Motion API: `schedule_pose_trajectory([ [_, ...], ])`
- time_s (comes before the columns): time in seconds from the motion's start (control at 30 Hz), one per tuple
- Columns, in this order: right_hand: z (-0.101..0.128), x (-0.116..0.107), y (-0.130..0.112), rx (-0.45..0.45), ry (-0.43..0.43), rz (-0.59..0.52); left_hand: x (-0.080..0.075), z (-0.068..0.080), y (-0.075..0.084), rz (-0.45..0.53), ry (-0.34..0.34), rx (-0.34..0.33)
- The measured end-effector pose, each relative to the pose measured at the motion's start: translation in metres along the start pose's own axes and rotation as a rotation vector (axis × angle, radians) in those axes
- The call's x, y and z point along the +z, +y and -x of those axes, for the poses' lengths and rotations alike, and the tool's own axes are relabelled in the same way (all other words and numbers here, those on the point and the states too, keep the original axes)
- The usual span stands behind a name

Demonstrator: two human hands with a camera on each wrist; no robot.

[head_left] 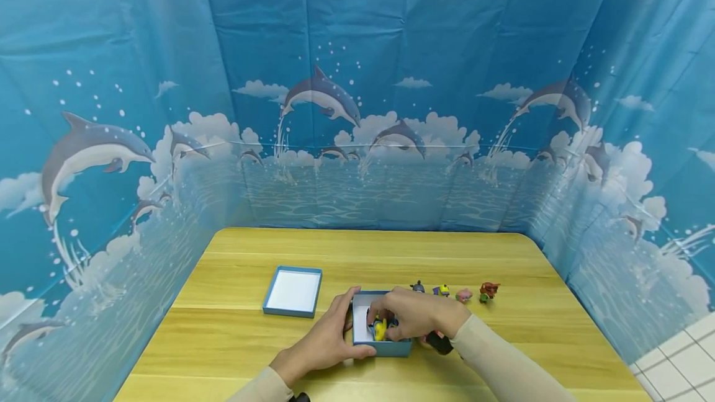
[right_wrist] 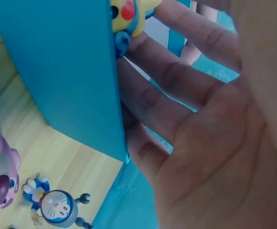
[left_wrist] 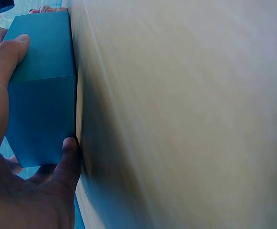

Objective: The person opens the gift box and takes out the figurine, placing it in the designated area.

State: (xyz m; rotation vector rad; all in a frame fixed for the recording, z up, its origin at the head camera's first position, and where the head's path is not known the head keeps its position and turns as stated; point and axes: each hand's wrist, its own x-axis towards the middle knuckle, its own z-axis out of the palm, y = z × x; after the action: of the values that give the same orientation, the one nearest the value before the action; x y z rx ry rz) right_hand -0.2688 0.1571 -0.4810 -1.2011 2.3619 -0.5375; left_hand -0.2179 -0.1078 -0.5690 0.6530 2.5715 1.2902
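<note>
A small blue box [head_left: 385,349] with a white inside sits near the table's front. My left hand [head_left: 326,337] grips its left end, thumb on the near wall and fingers at the far corner; in the left wrist view the thumb lies on one blue wall [left_wrist: 43,52] and a fingertip presses by the bottom edge. Over the box my right hand [head_left: 419,315] reaches in with bent fingers and holds a yellow toy figure [head_left: 380,329] with blue parts. The right wrist view catches the figure's red cheek [right_wrist: 128,9] above the box rim, the rest partly hidden.
A matching lid [head_left: 293,290] lies inside-up to the left. Right of the box stand a grey figure [head_left: 417,286], a yellow-and-purple one [head_left: 442,290], a pink one [head_left: 463,294] and a reddish-brown one [head_left: 489,291]. A larger pink toy [right_wrist: 2,181] is close beside the box.
</note>
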Motion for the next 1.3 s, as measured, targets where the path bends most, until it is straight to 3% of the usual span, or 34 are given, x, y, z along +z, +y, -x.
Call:
schedule_pose_trajectory([
  [0.43,0.005,0.003,0.004,-0.042,0.076,0.013,0.000,0.001,0.000,-0.019,-0.003,0.001],
  [0.83,0.008,0.005,0.005,0.008,0.113,-0.033,0.000,0.000,-0.001,-0.031,-0.004,-0.007],
  [1.3,0.012,0.009,0.007,-0.048,0.209,0.015,0.000,0.001,0.002,-0.041,0.003,0.002],
])
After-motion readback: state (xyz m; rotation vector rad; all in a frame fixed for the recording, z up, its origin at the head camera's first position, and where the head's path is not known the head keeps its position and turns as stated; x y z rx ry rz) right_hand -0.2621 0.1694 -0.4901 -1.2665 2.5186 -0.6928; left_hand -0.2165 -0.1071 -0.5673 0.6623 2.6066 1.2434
